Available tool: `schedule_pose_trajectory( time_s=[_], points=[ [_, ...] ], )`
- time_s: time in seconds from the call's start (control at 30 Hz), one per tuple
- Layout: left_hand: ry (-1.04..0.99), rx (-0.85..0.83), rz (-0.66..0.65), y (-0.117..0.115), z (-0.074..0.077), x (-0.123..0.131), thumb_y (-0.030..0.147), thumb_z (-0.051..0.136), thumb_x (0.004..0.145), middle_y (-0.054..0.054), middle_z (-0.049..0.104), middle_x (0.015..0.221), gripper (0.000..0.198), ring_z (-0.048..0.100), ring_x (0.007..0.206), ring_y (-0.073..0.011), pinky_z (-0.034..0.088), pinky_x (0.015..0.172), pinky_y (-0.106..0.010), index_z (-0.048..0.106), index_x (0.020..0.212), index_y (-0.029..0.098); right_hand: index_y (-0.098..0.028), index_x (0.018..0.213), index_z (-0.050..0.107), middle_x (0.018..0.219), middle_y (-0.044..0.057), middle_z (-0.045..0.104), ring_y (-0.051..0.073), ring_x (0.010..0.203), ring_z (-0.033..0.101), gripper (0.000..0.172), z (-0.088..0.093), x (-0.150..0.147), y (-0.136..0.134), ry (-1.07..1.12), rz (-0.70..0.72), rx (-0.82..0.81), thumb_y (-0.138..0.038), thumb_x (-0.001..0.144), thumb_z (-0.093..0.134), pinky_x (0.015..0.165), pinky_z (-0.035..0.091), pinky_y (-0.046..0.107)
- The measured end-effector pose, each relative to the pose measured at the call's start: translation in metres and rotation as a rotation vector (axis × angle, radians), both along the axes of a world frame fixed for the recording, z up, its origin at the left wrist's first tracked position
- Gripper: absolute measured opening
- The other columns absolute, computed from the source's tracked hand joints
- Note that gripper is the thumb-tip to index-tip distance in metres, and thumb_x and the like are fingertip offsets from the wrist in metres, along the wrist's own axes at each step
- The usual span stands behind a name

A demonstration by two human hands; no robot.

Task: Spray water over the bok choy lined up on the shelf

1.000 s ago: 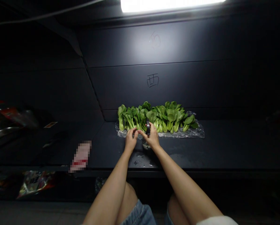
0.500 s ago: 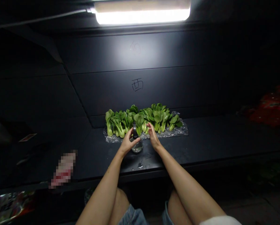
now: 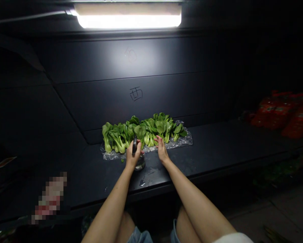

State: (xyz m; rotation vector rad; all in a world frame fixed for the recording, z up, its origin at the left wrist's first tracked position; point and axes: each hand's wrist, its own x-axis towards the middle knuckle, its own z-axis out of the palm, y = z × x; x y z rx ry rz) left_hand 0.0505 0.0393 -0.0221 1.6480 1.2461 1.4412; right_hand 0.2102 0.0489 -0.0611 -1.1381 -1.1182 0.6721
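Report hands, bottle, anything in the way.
Left hand grips bottle, upright at shelf. Right hand open, at greens. Plastic under greens, just behind bottle.

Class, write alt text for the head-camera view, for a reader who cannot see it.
A person's left hand grips a small bottle with a dark top on a dark shelf, while the right hand is open beside it, before a row of bok choy on a clear plastic sheet. A strip light glows overhead; orange packs lie far right.
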Motion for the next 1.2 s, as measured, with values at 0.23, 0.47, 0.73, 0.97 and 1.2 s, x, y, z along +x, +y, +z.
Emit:
schedule_pose_trajectory(
  time_s=[0.23,0.47,0.73,0.97,1.2],
  points=[
    [0.089,0.01,-0.066,-0.004,0.006,0.002,0.047,0.055,0.086,0.001,0.066,0.066,0.028,0.067,0.053,-0.0186,0.048,0.057,-0.029,0.059,0.088,0.019,-0.022,0.127,0.06,0.116,0.01,0.069,0.025,0.117,0.06,0.078,-0.002,0.01,0.002,0.085,-0.042,-0.022,-0.079,0.088,0.024,0.099,0.046,0.04],
    [-0.007,0.04,-0.198,0.002,0.001,-0.004,0.047,0.07,0.073,-0.008,0.069,0.1,0.043,0.07,0.078,-0.0207,0.054,0.069,-0.031,0.061,0.103,0.017,-0.022,0.124,0.061,0.116,0.011,0.069,0.026,0.116,0.06,0.081,-0.006,0.02,0.006,0.098,-0.065,-0.065,-0.081,0.085,0.023,0.096,0.049,0.04],
    [-0.038,-0.059,-0.155,0.004,0.002,0.006,0.041,0.06,0.075,-0.002,0.067,0.082,0.028,0.066,0.053,-0.0172,0.05,0.059,-0.03,0.059,0.09,0.018,-0.022,0.123,0.061,0.116,0.012,0.069,0.026,0.113,0.062,0.082,-0.007,0.019,0.01,0.134,-0.08,-0.097,-0.082,0.084,0.021,0.088,0.053,0.039],
    [-0.006,-0.058,-0.151,0.006,0.007,0.024,0.03,0.054,0.073,0.0,0.066,0.075,0.017,0.067,0.052,-0.0175,0.048,0.057,-0.029,0.059,0.085,0.019,-0.017,0.125,0.06,0.115,0.016,0.068,0.026,0.112,0.063,0.084,-0.003,0.026,0.006,0.166,-0.106,-0.122,-0.08,0.085,0.02,0.082,0.055,0.038],
    [-0.04,-0.063,-0.129,0.009,0.009,0.025,0.032,0.056,0.072,-0.002,0.067,0.083,0.022,0.067,0.051,-0.0166,0.048,0.056,-0.028,0.058,0.089,0.018,-0.017,0.127,0.06,0.116,0.016,0.069,0.026,0.112,0.063,0.078,-0.002,0.027,0.006,0.184,-0.111,-0.154,-0.073,0.089,0.021,0.08,0.055,0.035]
  ],
)
